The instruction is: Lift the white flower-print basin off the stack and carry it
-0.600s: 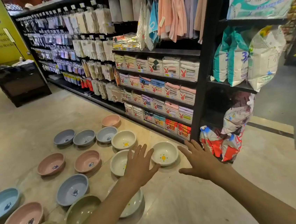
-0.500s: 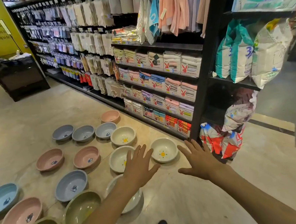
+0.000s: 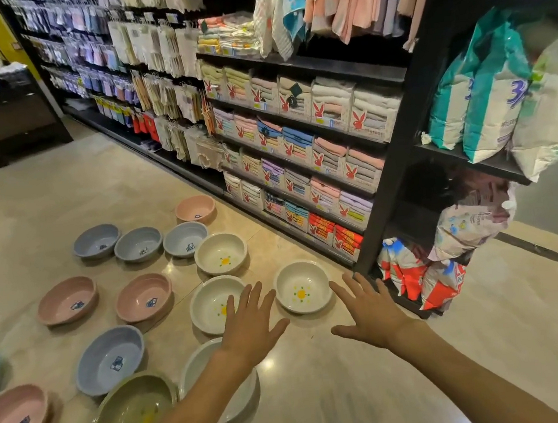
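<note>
Left hand: the left hand [image 3: 248, 328] is stretched forward with fingers straight and spread, holding nothing; it hangs over the near edge of a cream basin [image 3: 216, 304] on the floor [image 3: 322, 379].
Right hand: the right hand [image 3: 370, 312] is also flat, fingers spread and thumb out, holding nothing, above bare floor.
Nearest basin: a cream basin with a yellow flower [image 3: 302, 291] lies on the floor between the 2 hands and just beyond their fingertips, touched by neither.
Under the left forearm: a white basin [image 3: 197, 368] lies on the floor, partly hidden by the arm.
Other cream basin: 1 more [image 3: 220, 253] sits farther out, beyond the one under the left hand.
Rest of the basins: pink, grey-blue and olive basins are spread over the floor to the left, such as a pink basin [image 3: 143, 296], a grey-blue basin [image 3: 110, 360] and an olive basin [image 3: 132, 416].
Shelving: a black shelf unit [image 3: 400, 171] stands beyond the hands to the right, stocked with boxed towels [image 3: 332, 106], with bagged goods [image 3: 485, 93] round its end.
</note>
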Demonstrator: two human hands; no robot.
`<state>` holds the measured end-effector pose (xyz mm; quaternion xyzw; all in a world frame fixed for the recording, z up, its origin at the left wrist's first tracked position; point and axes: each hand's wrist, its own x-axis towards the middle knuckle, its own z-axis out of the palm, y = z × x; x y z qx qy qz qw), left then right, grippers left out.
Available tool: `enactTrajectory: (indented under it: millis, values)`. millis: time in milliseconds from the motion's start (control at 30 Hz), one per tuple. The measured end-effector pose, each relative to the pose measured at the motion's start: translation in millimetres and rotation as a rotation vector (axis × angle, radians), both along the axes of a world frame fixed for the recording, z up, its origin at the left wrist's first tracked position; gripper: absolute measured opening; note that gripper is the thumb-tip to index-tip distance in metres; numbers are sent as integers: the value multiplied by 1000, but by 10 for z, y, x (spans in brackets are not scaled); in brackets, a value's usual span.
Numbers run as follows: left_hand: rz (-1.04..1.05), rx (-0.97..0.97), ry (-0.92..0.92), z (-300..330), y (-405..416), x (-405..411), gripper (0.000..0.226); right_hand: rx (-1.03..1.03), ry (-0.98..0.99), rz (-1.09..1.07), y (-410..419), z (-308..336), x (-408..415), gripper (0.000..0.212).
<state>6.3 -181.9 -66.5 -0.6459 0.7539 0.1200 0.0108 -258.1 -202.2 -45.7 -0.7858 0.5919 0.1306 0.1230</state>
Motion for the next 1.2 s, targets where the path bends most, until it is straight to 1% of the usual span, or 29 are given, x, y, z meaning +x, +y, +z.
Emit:
enactTrajectory:
  millis: [267, 433, 600, 767, 900, 1000, 1067, 1133, 1200]
  values:
    - [12, 38, 15, -196, -951, -89, 105, 70, -32, -45, -980, -197, -18, 101]
    - [-4, 97, -14, -372, -1480, -104, 108, 83, -40, -14, -1582, -425, -57, 101]
    - [37, 148, -33, -614, -2081, -145, 104, 144, -31, 40, -2276, -631, -133, 101]
    - [98, 205, -42, -756, -2796, -321, 110, 188, -13, 129, -3135, -873, -273, 102]
    - [182, 243, -6, -828, -3405, -508, 118, 213, 13, 233, -3913, -941, -393, 101]
    - [250, 267, -18, -905, -3829, -616, 110, 245, 20, 313, -4490, -979, -428, 100]
    - [302, 285, -15, -997, -4076, -664, 109, 268, 28, 354, -4837, -1064, -422, 99]
    - [338, 316, -3, -1104, -4277, -682, 108, 308, 59, 386, -5143, -1168, -379, 99]
    - [363, 356, 7, -1182, -4424, -681, 102, 351, 104, 422, -5376, -1276, -327, 98]
